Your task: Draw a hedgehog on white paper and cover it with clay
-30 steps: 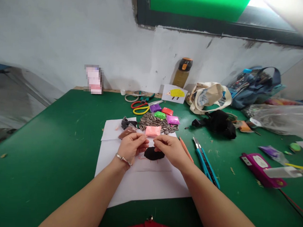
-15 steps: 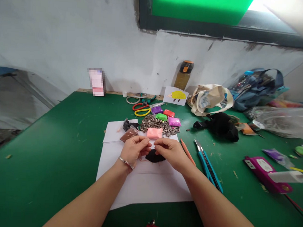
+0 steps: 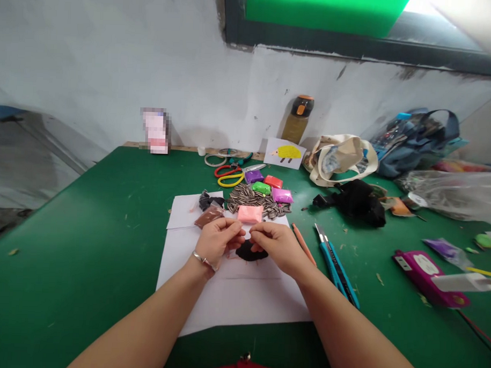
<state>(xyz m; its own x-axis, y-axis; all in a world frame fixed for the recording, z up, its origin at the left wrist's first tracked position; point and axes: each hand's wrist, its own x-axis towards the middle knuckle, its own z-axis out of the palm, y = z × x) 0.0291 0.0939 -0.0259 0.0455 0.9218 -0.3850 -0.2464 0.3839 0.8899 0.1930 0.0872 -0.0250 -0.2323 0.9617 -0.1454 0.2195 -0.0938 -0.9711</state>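
I have the left hand (image 3: 216, 241) and right hand (image 3: 279, 246) raised over the white paper (image 3: 241, 304), near the front edge of the green surface (image 3: 86, 227). On each, thumb and forefinger look pressed together; from here I can't tell whether they pinch anything small. Below them, the black oval (image 3: 251, 252) lies toward the paper's far edge, partly covered by my right fingers. The pink packet (image 3: 250, 214) sits just beyond; the pencil (image 3: 303, 244) lies by the paper's right edge.
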